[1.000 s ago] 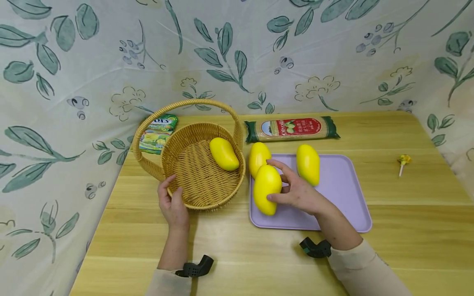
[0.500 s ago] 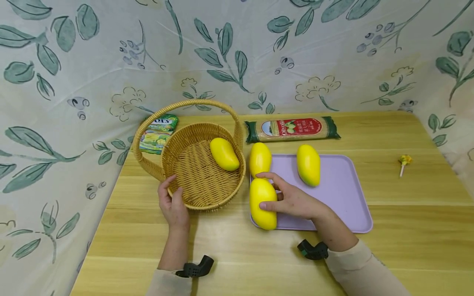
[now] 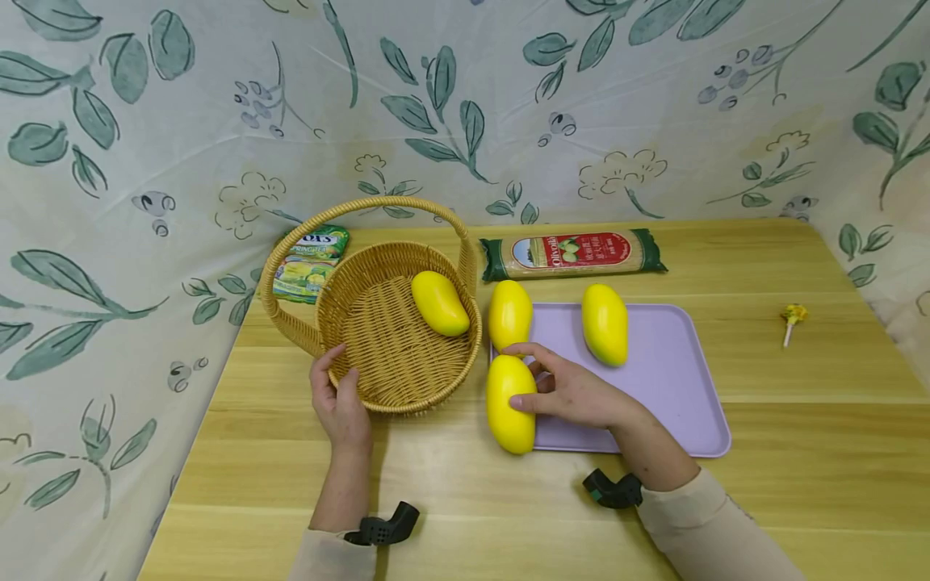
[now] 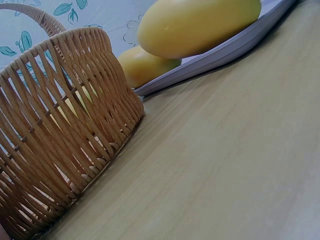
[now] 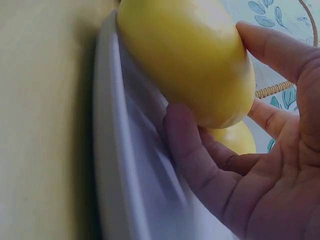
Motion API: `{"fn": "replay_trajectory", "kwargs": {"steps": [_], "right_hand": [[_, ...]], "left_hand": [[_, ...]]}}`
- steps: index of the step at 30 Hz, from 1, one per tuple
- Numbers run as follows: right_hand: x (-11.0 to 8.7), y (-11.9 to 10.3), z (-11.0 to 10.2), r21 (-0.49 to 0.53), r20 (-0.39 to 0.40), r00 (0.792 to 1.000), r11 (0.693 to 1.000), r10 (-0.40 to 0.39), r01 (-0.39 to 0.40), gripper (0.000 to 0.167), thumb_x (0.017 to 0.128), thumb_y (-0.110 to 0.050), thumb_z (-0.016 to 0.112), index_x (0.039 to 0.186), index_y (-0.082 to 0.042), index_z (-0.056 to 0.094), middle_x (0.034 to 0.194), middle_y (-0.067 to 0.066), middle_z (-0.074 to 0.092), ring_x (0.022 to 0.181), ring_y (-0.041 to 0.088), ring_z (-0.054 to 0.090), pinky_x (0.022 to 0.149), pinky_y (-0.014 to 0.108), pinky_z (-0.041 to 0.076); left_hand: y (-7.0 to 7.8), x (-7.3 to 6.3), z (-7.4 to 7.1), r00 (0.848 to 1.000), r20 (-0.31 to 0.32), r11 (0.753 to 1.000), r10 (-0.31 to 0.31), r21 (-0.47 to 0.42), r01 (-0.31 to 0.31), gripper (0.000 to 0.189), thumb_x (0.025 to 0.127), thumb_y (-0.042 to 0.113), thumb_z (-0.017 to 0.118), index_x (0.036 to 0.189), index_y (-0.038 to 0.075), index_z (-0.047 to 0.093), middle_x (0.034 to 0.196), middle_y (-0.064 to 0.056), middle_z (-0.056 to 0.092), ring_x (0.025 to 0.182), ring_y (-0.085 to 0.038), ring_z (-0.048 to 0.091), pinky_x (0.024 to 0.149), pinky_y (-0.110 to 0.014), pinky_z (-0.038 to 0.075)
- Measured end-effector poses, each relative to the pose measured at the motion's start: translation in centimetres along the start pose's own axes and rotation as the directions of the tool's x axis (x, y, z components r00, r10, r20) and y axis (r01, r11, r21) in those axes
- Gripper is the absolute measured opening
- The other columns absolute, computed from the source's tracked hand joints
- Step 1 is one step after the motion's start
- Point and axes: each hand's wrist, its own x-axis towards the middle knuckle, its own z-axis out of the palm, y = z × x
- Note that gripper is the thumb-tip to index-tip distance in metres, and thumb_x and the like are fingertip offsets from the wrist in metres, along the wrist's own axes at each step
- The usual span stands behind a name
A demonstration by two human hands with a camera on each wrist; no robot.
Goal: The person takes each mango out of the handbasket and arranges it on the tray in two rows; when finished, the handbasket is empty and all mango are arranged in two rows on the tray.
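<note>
A wicker basket (image 3: 395, 379) with a tall arched handle stands left of centre, one yellow mango (image 3: 440, 303) inside it. My left hand (image 3: 344, 407) holds the basket's near-left rim. At the front-left corner of the lilac tray (image 3: 676, 379), my right hand (image 3: 574, 393) pinches another mango (image 3: 511, 411) between thumb and fingers. The right wrist view has that mango (image 5: 195, 55) above the tray rim, fingers curled about its end. Two more mangoes are at the tray's back: one (image 3: 511, 311) at the left corner, the other (image 3: 605, 324) farther right.
Behind the tray lies a pasta packet (image 3: 574, 254) with green ends. A green and yellow packet (image 3: 308, 270) sits behind the basket, partly hidden by its handle. A small yellow lollipop (image 3: 792, 320) lies far right. Patterned cloth (image 3: 465, 105) hangs along the back.
The right hand has brought its mango toward the front and slightly left, to the tray's front-left corner. Left hand and basket have stayed in place.
</note>
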Motion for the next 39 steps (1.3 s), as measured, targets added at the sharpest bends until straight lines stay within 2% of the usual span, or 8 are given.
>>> {"fn": "replay_trajectory", "kwargs": {"steps": [3,6,17,26,35,39], "right_hand": [[0.1,0.0,0.0,-0.004,-0.012,1.000,1.000,0.010,-0.010,0.070,0.088,-0.045,0.077,0.149,-0.037,0.041,0.124,0.013,0.058,0.098,0.025,0.061,0.082,0.037,0.048],[0.2,0.0,0.0,0.000,-0.019,1.000,1.000,0.018,-0.018,0.071,0.088,-0.045,0.077,0.149,-0.036,0.041,0.123,0.013,0.058,0.098,0.025,0.061,0.082,0.037,0.049],[0.2,-0.1,0.1,-0.022,-0.055,0.997,0.998,0.054,-0.055,0.072,0.088,-0.048,0.076,0.150,-0.035,0.042,0.126,0.013,0.058,0.100,0.024,0.060,0.082,0.036,0.049],[0.1,-0.3,0.1,-0.050,-0.076,0.994,0.996,0.073,-0.077,0.072,0.088,-0.050,0.075,0.151,-0.036,0.042,0.132,0.013,0.056,0.104,0.025,0.060,0.086,0.036,0.048],[0.0,-0.5,0.0,-0.070,-0.086,0.994,0.995,0.070,-0.076,0.073,0.088,-0.051,0.075,0.151,-0.035,0.042,0.135,0.012,0.056,0.103,0.023,0.059,0.085,0.036,0.048],[-0.6,-1.0,-0.5,-0.124,-0.121,0.992,0.991,0.041,-0.056,0.073,0.089,-0.051,0.073,0.152,-0.031,0.042,0.136,0.013,0.059,0.104,0.021,0.063,0.085,0.036,0.051]], "left_hand": [[0.0,0.0,0.0,1.000,-0.001,1.000,0.005,-0.001,-0.005,0.036,0.089,-0.008,0.047,0.123,-0.011,0.057,0.123,0.006,0.058,0.138,-0.028,0.041,0.118,-0.038,0.023],[0.0,0.0,0.0,1.000,0.001,1.000,0.001,-0.005,-0.001,0.036,0.089,-0.008,0.047,0.124,-0.010,0.057,0.124,0.004,0.058,0.138,-0.027,0.040,0.117,-0.037,0.023],[-0.1,0.1,0.1,1.000,0.002,1.000,-0.001,-0.008,0.001,0.037,0.089,-0.009,0.047,0.124,-0.011,0.056,0.121,0.009,0.058,0.131,-0.013,0.044,0.115,-0.031,0.025],[-0.1,0.1,0.1,1.000,0.003,1.000,0.007,-0.022,-0.007,0.036,0.089,-0.009,0.047,0.124,-0.010,0.057,0.122,0.007,0.058,0.132,-0.015,0.044,0.115,-0.032,0.025],[0.0,0.2,0.0,1.000,0.007,1.000,-0.005,-0.016,0.005,0.035,0.090,-0.008,0.047,0.123,-0.007,0.059,0.125,0.002,0.058,0.137,-0.025,0.041,0.117,-0.036,0.024],[0.0,0.2,0.1,1.000,0.009,1.000,-0.005,-0.018,0.005,0.035,0.090,-0.009,0.047,0.124,-0.008,0.057,0.126,0.000,0.058,0.137,-0.025,0.041,0.117,-0.037,0.024]]}}
